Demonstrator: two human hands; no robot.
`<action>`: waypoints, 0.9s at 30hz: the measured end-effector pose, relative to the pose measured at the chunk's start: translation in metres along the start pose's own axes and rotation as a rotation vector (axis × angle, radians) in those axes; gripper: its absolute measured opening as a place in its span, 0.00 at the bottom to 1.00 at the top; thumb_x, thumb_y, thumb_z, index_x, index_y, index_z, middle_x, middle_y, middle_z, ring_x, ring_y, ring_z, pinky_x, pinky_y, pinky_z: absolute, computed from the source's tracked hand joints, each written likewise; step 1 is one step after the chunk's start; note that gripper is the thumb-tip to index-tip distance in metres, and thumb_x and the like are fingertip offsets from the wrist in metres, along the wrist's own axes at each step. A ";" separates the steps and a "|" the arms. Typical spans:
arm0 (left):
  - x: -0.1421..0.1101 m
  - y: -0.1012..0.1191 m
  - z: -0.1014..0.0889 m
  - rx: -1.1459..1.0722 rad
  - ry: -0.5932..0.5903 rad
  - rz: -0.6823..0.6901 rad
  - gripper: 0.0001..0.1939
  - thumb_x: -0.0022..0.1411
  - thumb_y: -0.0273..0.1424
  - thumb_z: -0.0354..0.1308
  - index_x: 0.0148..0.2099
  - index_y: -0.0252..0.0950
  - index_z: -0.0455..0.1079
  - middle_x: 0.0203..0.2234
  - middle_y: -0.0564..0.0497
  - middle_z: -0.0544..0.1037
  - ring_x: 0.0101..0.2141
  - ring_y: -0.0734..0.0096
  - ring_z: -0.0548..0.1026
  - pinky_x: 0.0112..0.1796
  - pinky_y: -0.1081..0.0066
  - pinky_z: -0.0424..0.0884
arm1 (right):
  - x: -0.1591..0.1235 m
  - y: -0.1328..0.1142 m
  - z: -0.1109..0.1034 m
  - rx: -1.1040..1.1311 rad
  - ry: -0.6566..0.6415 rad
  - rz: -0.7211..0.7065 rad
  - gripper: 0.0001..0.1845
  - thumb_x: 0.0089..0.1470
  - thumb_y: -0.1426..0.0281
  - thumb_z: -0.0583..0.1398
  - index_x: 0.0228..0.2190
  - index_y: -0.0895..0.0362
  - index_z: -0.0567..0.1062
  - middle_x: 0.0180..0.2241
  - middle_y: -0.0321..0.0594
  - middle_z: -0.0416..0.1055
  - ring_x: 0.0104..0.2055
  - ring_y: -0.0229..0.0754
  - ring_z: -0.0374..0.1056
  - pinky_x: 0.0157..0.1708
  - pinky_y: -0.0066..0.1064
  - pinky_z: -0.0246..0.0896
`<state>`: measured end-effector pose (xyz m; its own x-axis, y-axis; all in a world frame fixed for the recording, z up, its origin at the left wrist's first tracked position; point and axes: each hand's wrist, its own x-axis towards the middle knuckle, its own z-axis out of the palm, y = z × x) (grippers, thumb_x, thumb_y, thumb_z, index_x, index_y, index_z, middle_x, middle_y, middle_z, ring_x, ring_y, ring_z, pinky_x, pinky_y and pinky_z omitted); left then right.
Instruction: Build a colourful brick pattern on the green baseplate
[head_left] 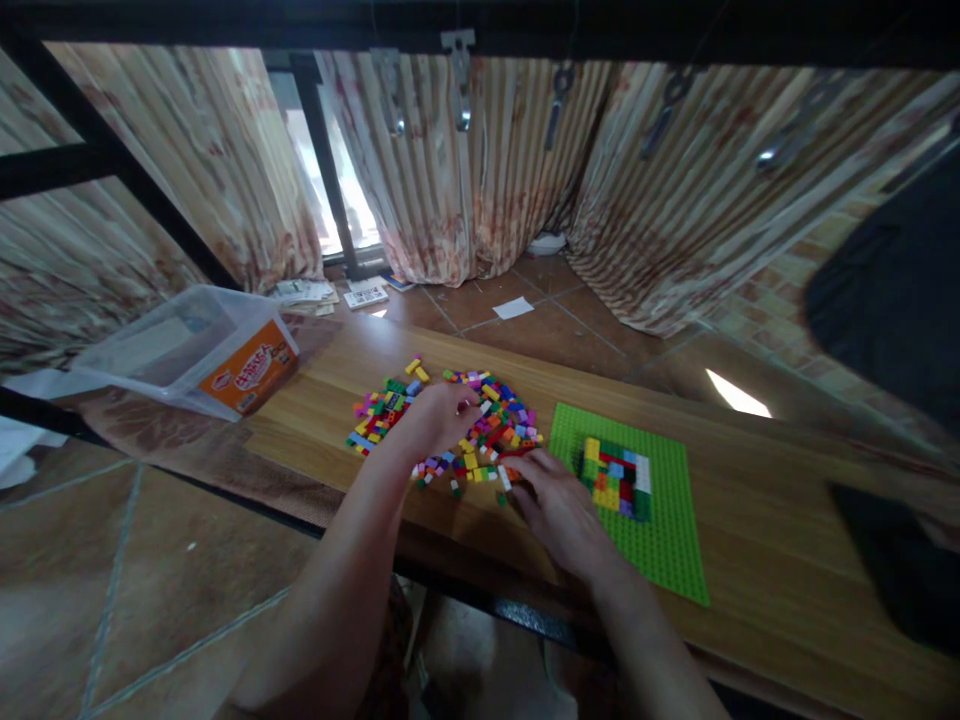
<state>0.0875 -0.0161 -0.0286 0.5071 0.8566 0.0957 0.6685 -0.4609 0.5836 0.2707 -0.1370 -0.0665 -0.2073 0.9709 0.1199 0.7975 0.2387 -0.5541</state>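
Note:
A pile of small coloured toy bricks [506,410] is spread over the wooden table. My left hand [442,415] is over the middle of the pile, its fingers curled together; a light gap shows between thumb and fingers, and whatever they hold is too small to make out. At the near right edge of the pile is my right hand [555,500], fingers apart and bent down beside a white brick [504,478]. Right of it lies a green studded baseplate [667,550]. On the baseplate sits a low multicoloured brick build [611,490] with a dark gap inside.
A clear plastic bin [165,355] with an orange label stands at the left end of the wooden table [750,510]. A dark flat object [892,560] lies at the right. Metal clips [461,90] hang from a black bar above. Curtains [487,180] and papers [514,308] are beyond.

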 end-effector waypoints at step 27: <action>-0.002 0.038 0.026 -0.516 -0.426 0.018 0.09 0.58 0.32 0.56 0.34 0.32 0.74 0.26 0.51 0.76 0.25 0.74 0.71 0.28 0.76 0.66 | 0.002 -0.012 0.001 0.246 0.415 0.131 0.18 0.55 0.72 0.59 0.49 0.54 0.71 0.43 0.45 0.73 0.45 0.45 0.69 0.46 0.40 0.66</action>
<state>0.1260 -0.0413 -0.0271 0.7570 0.6344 -0.1562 0.3660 -0.2137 0.9057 0.2608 -0.1380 -0.0604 0.1682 0.9302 0.3262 0.6337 0.1514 -0.7586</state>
